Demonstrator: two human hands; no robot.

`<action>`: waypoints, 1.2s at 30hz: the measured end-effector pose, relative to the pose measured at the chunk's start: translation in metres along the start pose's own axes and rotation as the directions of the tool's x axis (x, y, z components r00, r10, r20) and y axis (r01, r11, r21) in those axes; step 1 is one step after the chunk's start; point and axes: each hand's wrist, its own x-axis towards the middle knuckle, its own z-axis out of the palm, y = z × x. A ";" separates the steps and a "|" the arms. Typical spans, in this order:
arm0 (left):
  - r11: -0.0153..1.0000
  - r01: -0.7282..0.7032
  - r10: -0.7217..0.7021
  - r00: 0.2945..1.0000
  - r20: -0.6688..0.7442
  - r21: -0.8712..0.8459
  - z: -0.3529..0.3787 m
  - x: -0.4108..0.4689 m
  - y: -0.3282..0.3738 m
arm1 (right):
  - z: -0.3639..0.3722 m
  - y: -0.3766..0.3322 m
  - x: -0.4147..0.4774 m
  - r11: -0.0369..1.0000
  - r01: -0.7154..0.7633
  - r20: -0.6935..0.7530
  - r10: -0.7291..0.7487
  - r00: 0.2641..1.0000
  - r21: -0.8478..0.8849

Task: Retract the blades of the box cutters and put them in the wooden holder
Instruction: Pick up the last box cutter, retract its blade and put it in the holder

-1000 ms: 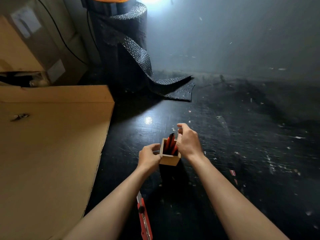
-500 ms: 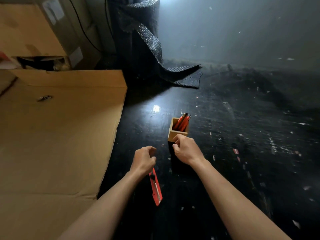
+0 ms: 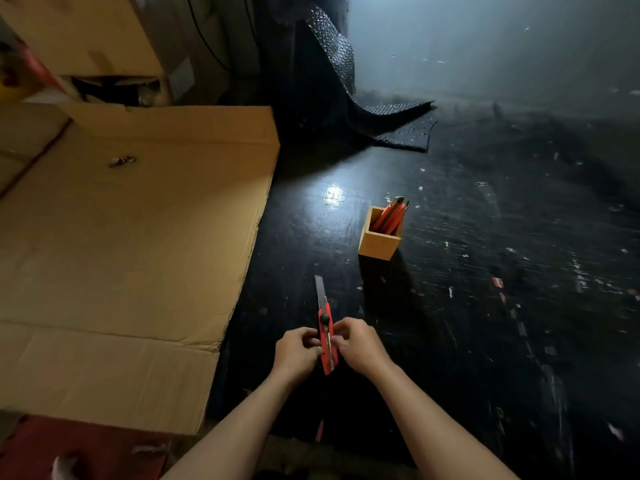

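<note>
A red box cutter (image 3: 326, 336) is held between both hands above the black table, its grey blade extended and pointing away from me. My left hand (image 3: 297, 351) pinches its left side and my right hand (image 3: 358, 345) pinches its right side near the middle of the handle. A black knob sits on the cutter just past my fingers. The square wooden holder (image 3: 379, 239) stands upright farther away and to the right, with several red box cutters (image 3: 393, 213) leaning inside it.
A large flattened cardboard sheet (image 3: 121, 244) covers the left side, overhanging the black table (image 3: 485, 289). Cardboard boxes (image 3: 86, 32) stack at the back left. A roll of dark bubble wrap (image 3: 339, 74) trails onto the table behind the holder. A thin red piece (image 3: 319, 430) lies at the near table edge.
Both hands left the wooden holder and drew back toward me. They picked up the red box cutter that lay on the table and now hold it between them.
</note>
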 end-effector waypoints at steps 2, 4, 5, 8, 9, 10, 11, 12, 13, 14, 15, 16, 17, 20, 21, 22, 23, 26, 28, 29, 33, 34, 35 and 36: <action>0.997 0.029 -0.028 1.000 0.006 -0.075 0.004 -0.002 -0.005 | 0.009 0.006 -0.004 0.999 0.014 -0.057 -0.011 0.998 0.053; 0.994 0.035 -0.036 0.999 -0.004 -0.104 0.008 -0.004 -0.006 | 0.016 0.010 -0.008 0.995 0.019 -0.091 -0.010 0.996 0.096; 0.993 0.032 -0.033 0.999 -0.008 -0.117 0.010 -0.005 -0.007 | 0.019 0.012 -0.010 0.993 0.019 -0.093 -0.009 0.996 0.116; 0.987 0.022 -0.019 1.000 0.023 -0.159 0.011 -0.007 -0.004 | 0.020 0.017 -0.013 0.980 0.016 -0.082 0.000 0.997 0.197; 0.985 0.013 -0.007 0.999 0.035 -0.170 0.010 -0.007 -0.002 | 0.018 0.017 -0.014 0.971 0.007 -0.078 0.012 0.997 0.237; 0.983 0.004 0.004 0.999 0.046 -0.182 0.008 -0.006 0.001 | 0.015 0.017 -0.015 0.960 -0.003 -0.073 0.024 0.997 0.281; 0.981 -0.004 0.016 0.998 0.056 -0.194 0.006 -0.005 0.005 | 0.011 0.017 -0.015 0.946 -0.011 -0.069 0.035 0.997 0.323; 0.978 -0.014 0.028 0.997 0.067 -0.210 0.003 -0.005 0.011 | 0.006 0.016 -0.015 0.934 -0.009 -0.072 0.037 0.997 0.358; 0.973 -0.026 0.045 0.996 0.079 -0.227 0.000 -0.005 0.018 | 0.001 0.014 -0.014 0.923 0.002 -0.083 0.033 0.996 0.384; 0.967 -0.042 0.067 0.993 0.093 -0.250 -0.003 -0.005 0.027 | -0.005 0.011 -0.014 0.913 0.017 -0.096 0.024 0.995 0.407; 0.961 -0.059 0.091 0.990 0.108 -0.269 -0.006 -0.005 0.036 | -0.012 0.009 -0.015 0.904 0.039 -0.111 0.009 0.994 0.425; 0.955 -0.081 0.119 0.986 0.119 -0.286 -0.008 -0.006 0.046 | -0.019 0.005 -0.016 0.897 0.063 -0.129 -0.007 0.992 0.437; 0.948 -0.113 0.154 0.981 0.117 -0.297 -0.009 -0.006 0.055 | -0.025 0.002 -0.017 0.888 0.094 -0.151 -0.028 0.988 0.449; 0.926 -0.224 0.264 0.960 0.098 -0.304 -0.015 -0.007 0.083 | -0.048 -0.008 -0.022 0.865 0.203 -0.246 -0.096 0.965 0.458; 0.917 -0.255 0.296 0.950 0.095 -0.306 -0.017 -0.008 0.093 | -0.057 -0.011 -0.023 0.862 0.232 -0.277 -0.112 0.954 0.450; 0.907 -0.285 0.327 0.940 0.092 -0.310 -0.020 -0.009 0.104 | -0.067 -0.014 -0.025 0.858 0.256 -0.304 -0.124 0.944 0.445; 0.894 -0.313 0.357 0.930 0.088 -0.320 -0.023 -0.010 0.116 | -0.077 -0.018 -0.025 0.848 0.284 -0.324 -0.142 0.935 0.448; 0.853 -0.364 0.424 0.901 0.090 -0.375 -0.029 -0.016 0.150 | -0.112 -0.031 -0.032 0.800 0.374 -0.386 -0.195 0.902 0.469; 0.829 -0.376 0.456 0.883 0.109 -0.414 -0.033 -0.019 0.173 | -0.137 -0.042 -0.036 0.748 0.424 -0.417 -0.215 0.883 0.512; 0.815 -0.384 0.472 0.874 0.114 -0.433 -0.036 -0.023 0.185 | -0.150 -0.049 -0.041 0.718 0.455 -0.440 -0.228 0.869 0.526; 0.751 -0.453 0.561 0.821 0.102 -0.481 -0.046 -0.040 0.234 | -0.199 -0.074 -0.056 0.650 0.581 -0.545 -0.292 0.786 0.490; 0.735 -0.470 0.580 0.809 0.094 -0.488 -0.048 -0.044 0.244 | -0.209 -0.080 -0.060 0.632 0.610 -0.566 -0.310 0.764 0.477; 0.718 -0.489 0.601 0.794 0.087 -0.495 -0.051 -0.047 0.254 | -0.217 -0.087 -0.065 0.620 0.635 -0.586 -0.324 0.743 0.461; 0.702 -0.509 0.621 0.779 0.080 -0.498 -0.054 -0.050 0.262 | -0.225 -0.093 -0.070 0.614 0.658 -0.607 -0.339 0.719 0.436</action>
